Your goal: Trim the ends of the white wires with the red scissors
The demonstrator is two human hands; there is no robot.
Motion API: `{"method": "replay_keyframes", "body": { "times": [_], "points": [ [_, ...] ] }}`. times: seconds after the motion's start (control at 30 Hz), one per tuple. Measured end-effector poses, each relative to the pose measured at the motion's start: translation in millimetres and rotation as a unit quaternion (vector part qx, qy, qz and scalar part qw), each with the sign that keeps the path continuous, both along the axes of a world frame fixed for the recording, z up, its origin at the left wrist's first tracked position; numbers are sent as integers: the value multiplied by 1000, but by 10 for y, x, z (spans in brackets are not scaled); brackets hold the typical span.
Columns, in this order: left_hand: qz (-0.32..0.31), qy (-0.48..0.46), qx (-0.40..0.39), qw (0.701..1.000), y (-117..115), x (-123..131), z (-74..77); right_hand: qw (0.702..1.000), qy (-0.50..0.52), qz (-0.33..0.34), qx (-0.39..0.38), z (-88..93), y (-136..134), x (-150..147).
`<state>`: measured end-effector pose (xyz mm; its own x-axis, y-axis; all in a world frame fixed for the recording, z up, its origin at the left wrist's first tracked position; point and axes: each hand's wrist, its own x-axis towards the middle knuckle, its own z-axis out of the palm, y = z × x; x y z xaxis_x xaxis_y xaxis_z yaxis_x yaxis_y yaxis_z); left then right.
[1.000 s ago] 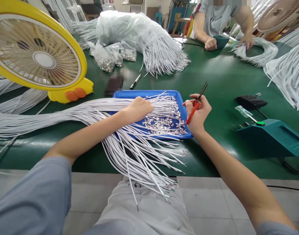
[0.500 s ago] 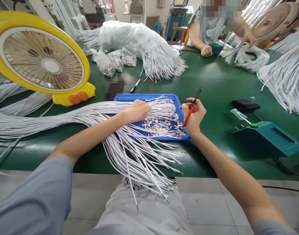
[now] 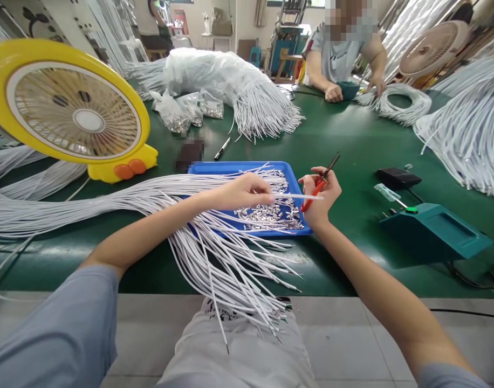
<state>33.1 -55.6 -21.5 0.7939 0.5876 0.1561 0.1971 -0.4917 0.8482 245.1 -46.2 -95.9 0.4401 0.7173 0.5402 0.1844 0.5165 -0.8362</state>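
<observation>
No longer resting on the bundle of white wires [image 3: 150, 189], the left hand [image 3: 251, 191] hovers over the middle of the blue tray [image 3: 214, 168], thumb and fingers pinching a single wire [image 3: 289, 196]. That wire points past the tray's right rim, its tip in front of the right hand [image 3: 324, 196], whose fingers curl round red-handled pliers [image 3: 320, 185] just beside that rim; whether the tip touches hand or tool I cannot tell. The rest of the bundle comes in from the tray's left side, loose strands [image 3: 206, 261] fanning over its near edge, and small metal pieces [image 3: 267, 213] lie scattered inside it. With one wire singled out, the work seems to pass from the bunch to one piece
</observation>
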Motion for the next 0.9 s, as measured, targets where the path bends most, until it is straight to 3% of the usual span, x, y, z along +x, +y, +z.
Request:
{"method": "replay_keyframes", "body": {
  "times": [0.13,0.23,0.33,0.43,0.53,0.77,0.9],
  "points": [
    [-144,-23,-146,978,-406,144,-21,1000,9,23,-17,-5,-4,-6],
    [-181,-13,-218,959,-485,197,-113,995,10,81,-59,32,-65,-48],
    [-88,-60,-259,960,-361,226,-222,984,32,142,-99,92,-150,-102],
    [65,-149,-179,970,-213,256,-306,975,64,178,-120,133,-213,-141],
    [148,-173,-116,967,-145,270,-355,972,60,191,-120,137,-252,-157],
    [128,-189,-166,959,-135,243,-340,977,-67,188,-81,141,-345,-144],
    [149,-178,-150,961,-158,260,-328,977,-98,181,-60,169,-367,-151]
  ]
}}
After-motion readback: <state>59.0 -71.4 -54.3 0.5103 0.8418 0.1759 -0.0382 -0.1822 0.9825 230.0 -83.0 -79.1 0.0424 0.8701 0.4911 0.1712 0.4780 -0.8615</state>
